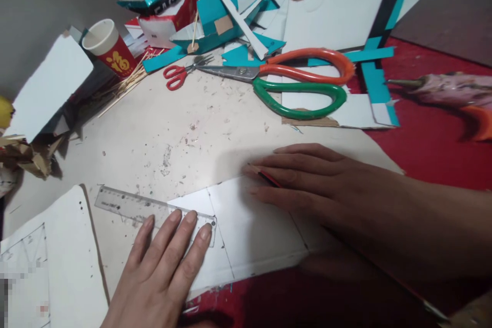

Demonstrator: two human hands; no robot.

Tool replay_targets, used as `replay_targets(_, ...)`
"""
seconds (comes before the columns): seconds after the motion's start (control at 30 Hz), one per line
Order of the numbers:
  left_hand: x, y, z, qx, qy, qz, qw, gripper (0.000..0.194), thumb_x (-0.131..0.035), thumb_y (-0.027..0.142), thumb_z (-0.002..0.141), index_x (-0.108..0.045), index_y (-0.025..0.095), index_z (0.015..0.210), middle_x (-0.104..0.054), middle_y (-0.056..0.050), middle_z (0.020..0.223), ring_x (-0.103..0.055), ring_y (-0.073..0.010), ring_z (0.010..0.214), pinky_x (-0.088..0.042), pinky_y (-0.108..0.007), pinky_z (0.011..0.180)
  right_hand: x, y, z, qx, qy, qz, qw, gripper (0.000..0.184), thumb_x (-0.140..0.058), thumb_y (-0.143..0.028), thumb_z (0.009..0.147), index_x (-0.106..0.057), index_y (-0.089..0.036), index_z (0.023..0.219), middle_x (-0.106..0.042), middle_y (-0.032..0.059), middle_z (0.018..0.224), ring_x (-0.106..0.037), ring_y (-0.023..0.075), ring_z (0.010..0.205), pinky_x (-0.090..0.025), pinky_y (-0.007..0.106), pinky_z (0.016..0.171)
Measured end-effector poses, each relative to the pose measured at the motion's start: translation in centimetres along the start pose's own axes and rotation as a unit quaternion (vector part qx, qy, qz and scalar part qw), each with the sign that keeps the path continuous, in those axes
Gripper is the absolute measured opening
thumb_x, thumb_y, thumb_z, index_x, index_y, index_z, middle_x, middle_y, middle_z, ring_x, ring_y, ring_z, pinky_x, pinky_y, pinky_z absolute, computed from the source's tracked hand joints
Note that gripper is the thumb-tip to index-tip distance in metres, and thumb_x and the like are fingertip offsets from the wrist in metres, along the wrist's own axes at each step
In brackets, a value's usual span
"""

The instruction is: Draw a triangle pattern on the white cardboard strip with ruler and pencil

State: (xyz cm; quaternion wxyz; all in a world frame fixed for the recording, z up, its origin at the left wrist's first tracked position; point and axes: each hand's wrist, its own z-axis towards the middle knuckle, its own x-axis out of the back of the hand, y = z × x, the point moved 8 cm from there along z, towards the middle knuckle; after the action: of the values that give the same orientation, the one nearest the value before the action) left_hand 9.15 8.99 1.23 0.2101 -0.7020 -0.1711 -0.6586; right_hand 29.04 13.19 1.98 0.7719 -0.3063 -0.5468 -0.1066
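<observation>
My left hand [165, 266] lies with fingers spread over the right end of a clear plastic ruler [130, 201], pressing it onto a white card strip [265, 246]. Dark pencil lines and dots cross the strip. My right hand [315, 179] rests palm down on the strip's right part. A red and black pencil [271, 179] sits between its outstretched fingers, its sharpened tip pointing left. Left of the ruler, another white card [77, 251] carries drawn lines.
Large scissors [246, 73] with orange and green handles and small red scissors [177, 74] lie behind my hands. A red paper cup [113, 51], wooden sticks [130, 79], teal card boats [211, 20], card scraps [326, 20] and a glue gun [442, 87] surround the work.
</observation>
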Motion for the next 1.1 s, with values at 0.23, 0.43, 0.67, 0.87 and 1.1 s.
replay_targets(0.23,-0.3,0.0,0.0,-0.004,0.001,0.007,1.000,0.101,-0.042,0.077,0.085,-0.024,0.006,0.155,-0.043,-0.019,0.153,-0.024,-0.0365,0.146,-0.006,-0.055,0.121,-1.1,0.4,-0.8,0.003,0.002,-0.002,1.000,0.073,-0.060,-0.048,0.086,-0.040,-0.016,0.148,-0.045,0.0122,0.153,-0.037,0.0290,0.142,-0.030,0.050,0.115)
replay_targets(0.43,-0.8,0.0,-0.3,-0.002,-0.024,0.027,0.999,0.097,-0.041,0.076,0.087,-0.027,0.007,0.154,-0.033,-0.017,0.159,-0.020,-0.0369,0.148,-0.004,-0.056,0.121,-1.5,0.8,-1.2,0.008,0.011,-0.004,1.000,0.076,-0.057,-0.050,0.086,-0.037,-0.019,0.152,-0.043,0.0085,0.154,-0.038,0.0276,0.142,-0.032,0.046,0.114)
replay_targets(0.67,-0.2,0.3,-0.1,-0.009,-0.003,0.013,1.000,0.092,-0.043,0.073,0.088,-0.036,0.006,0.150,-0.043,-0.019,0.152,-0.021,-0.0383,0.148,-0.006,-0.057,0.120,-1.4,0.6,-0.9,0.012,0.006,-0.018,1.000,0.074,-0.056,-0.052,0.087,-0.038,-0.017,0.150,-0.043,0.0083,0.155,-0.034,0.0263,0.143,-0.028,0.045,0.115)
replay_targets(0.87,0.2,0.1,0.3,-0.004,0.008,0.002,1.000,0.091,-0.051,0.069,0.088,-0.037,0.004,0.149,-0.047,-0.021,0.148,-0.026,-0.0385,0.145,-0.009,-0.055,0.120,-0.7,0.3,-0.4,0.007,-0.002,-0.012,1.000,0.074,-0.064,-0.049,0.084,-0.042,-0.016,0.147,-0.045,0.0111,0.152,-0.038,0.0297,0.141,-0.035,0.050,0.113)
replay_targets(1.1,0.1,0.1,0.1,0.002,0.007,-0.003,1.000,0.087,-0.049,0.067,0.090,-0.036,0.005,0.150,-0.047,-0.019,0.148,-0.028,-0.0367,0.145,-0.008,-0.054,0.121,-0.4,0.2,-0.5,-0.007,-0.001,0.001,1.000,0.068,-0.065,-0.043,0.084,-0.047,-0.017,0.145,-0.049,0.0129,0.150,-0.043,0.0329,0.139,-0.038,0.053,0.112)
